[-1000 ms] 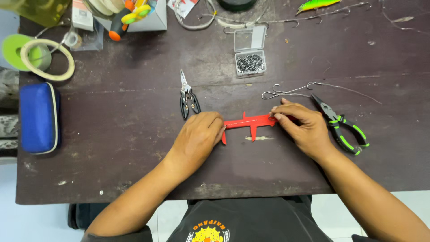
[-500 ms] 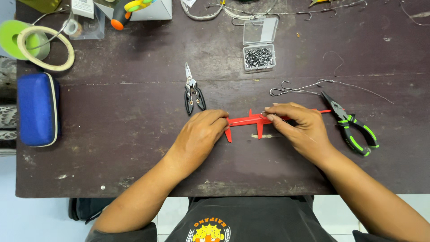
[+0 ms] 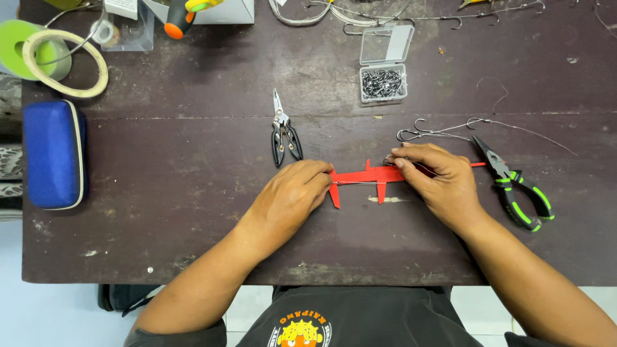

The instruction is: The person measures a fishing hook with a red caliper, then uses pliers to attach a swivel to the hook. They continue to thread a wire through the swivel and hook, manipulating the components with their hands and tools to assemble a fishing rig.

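A red plastic caliper [image 3: 363, 177] lies flat on the dark wooden table [image 3: 193, 193], jaws pointing toward me. My left hand [image 3: 292, 196] presses its left end with curled fingers. My right hand [image 3: 440, 180] pinches its right part, and a thin wire runs along the caliper between the two hands. Wire hooks [image 3: 424, 132] lie just beyond my right hand.
Green-handled pliers [image 3: 517, 186] lie to the right, small black pliers [image 3: 284, 132] at centre. An open clear box of small hooks [image 3: 383, 80] stands behind. A blue zip case [image 3: 53, 154] and a tape roll [image 3: 61, 64] are at the left.
Both hands stay on the red caliper with only slight finger shifts. The view has drifted a little, so the table objects sit lower in the frame.
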